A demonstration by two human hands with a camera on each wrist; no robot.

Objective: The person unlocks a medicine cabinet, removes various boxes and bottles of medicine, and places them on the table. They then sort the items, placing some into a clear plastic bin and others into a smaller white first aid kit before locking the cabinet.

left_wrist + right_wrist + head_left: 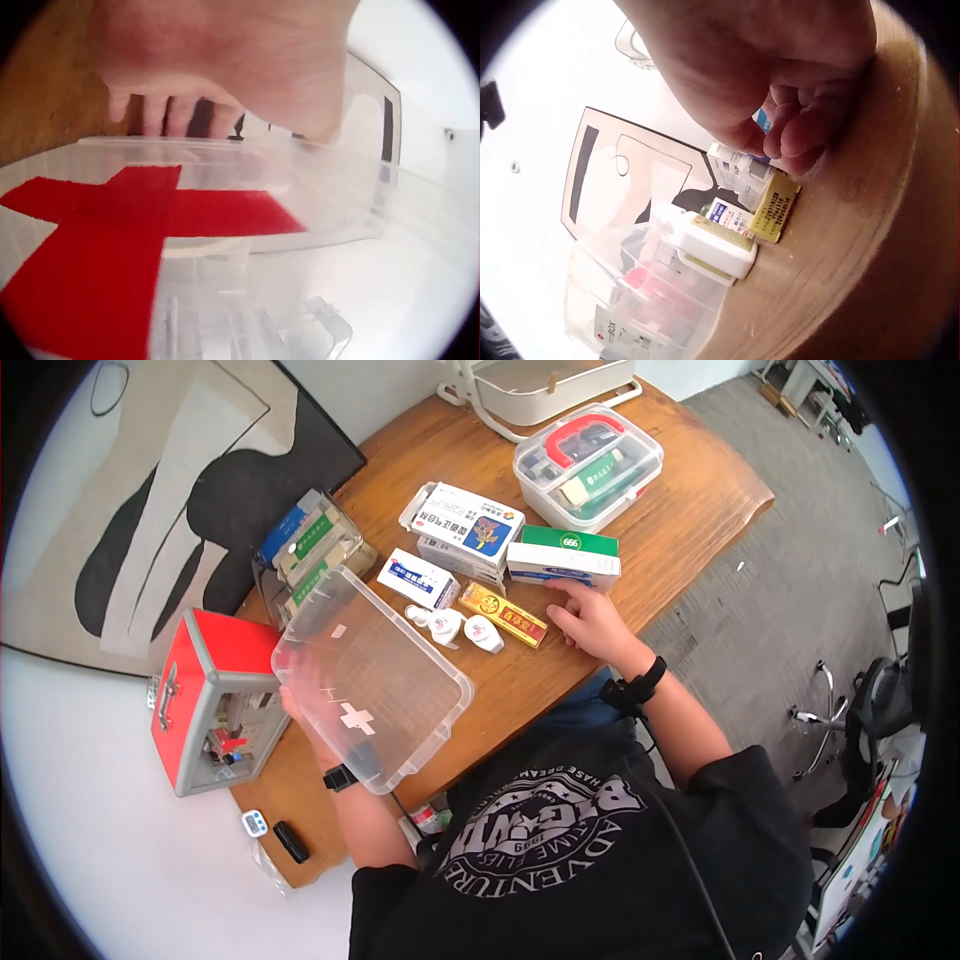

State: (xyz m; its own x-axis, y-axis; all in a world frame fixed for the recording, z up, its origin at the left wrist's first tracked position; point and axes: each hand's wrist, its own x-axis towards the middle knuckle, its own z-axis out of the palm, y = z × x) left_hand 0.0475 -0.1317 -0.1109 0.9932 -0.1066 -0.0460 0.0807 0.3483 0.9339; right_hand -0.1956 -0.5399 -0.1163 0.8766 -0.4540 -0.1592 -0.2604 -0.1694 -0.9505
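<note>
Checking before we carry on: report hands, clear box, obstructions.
Left hand at clear box, grip unclear. Right hand beside white box, fingers curled. Yellow box, white bottles between hands.

The left forearm (368, 820) is pointing forward, and the left hand (232, 64) is showing straight, slightly parted fingers (154, 112). The right forearm (685, 725) is angling inward, the right hand (592, 622) bending its fingers loosely.
</note>
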